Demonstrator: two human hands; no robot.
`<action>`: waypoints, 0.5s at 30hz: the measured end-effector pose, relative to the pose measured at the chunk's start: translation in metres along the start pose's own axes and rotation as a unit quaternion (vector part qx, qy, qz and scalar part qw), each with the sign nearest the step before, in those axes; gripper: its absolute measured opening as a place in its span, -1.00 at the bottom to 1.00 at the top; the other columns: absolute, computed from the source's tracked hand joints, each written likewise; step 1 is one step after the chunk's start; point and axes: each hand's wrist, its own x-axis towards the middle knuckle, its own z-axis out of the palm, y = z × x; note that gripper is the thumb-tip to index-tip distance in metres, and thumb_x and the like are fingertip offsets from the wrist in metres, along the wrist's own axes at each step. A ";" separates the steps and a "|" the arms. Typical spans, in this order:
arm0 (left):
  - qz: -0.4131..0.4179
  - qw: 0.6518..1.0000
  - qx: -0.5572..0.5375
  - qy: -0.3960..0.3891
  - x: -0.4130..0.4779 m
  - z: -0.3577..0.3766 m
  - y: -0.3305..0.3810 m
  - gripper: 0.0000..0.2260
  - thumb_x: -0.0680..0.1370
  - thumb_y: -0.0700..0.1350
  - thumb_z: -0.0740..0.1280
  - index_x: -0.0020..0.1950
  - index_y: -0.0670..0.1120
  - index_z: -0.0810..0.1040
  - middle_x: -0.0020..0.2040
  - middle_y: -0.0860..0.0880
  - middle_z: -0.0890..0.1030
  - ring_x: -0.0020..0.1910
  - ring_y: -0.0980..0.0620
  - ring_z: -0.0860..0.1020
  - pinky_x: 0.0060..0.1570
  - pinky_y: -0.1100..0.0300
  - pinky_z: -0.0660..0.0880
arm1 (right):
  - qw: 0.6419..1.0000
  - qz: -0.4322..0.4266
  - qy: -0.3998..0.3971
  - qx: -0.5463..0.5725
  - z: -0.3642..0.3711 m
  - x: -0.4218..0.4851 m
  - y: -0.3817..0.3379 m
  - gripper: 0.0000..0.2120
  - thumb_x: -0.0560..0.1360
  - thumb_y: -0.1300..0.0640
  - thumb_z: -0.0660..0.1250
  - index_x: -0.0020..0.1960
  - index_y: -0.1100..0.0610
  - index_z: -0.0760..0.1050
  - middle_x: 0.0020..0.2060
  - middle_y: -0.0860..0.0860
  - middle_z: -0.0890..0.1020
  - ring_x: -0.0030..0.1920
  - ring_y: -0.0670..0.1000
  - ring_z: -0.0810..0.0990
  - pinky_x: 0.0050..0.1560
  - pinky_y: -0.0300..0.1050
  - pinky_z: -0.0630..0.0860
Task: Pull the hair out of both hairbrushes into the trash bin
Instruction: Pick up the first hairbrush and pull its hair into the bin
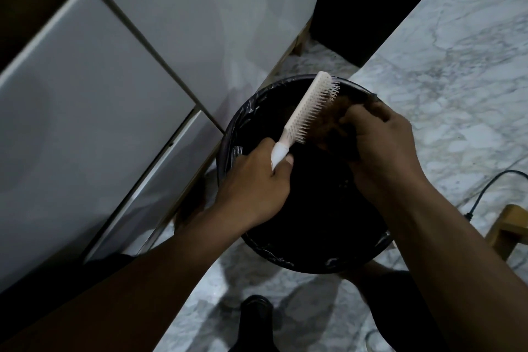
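Observation:
A white hairbrush (pixel 308 107) is held over the round black trash bin (pixel 257 240), which is lined with a black bag. My left hand (pixel 254 183) grips the brush by its handle, bristles facing right. My right hand (pixel 383 151) is closed on a clump of brown hair (pixel 328 126) that sits against the bristles, above the bin's opening. Only one brush is in view.
White cabinet doors (pixel 100 80) stand to the left of the bin. The floor (pixel 457 66) is grey-veined marble. A black cable (pixel 485 188) and a wooden furniture leg (pixel 505 226) lie at the right. A dark shoe (pixel 255 311) shows at the bottom.

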 end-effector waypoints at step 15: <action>-0.008 1.000 -0.029 -0.006 -0.002 -0.001 0.004 -0.77 0.64 0.10 0.24 -0.17 0.05 0.36 -0.30 0.01 0.53 -0.36 0.01 0.54 -0.38 0.15 0.36 | 0.992 -0.081 -0.048 -0.084 0.003 -0.007 0.002 -0.88 0.48 0.37 0.45 0.02 0.33 0.64 -0.16 0.13 0.73 -0.16 0.11 0.77 -0.20 -0.03 0.71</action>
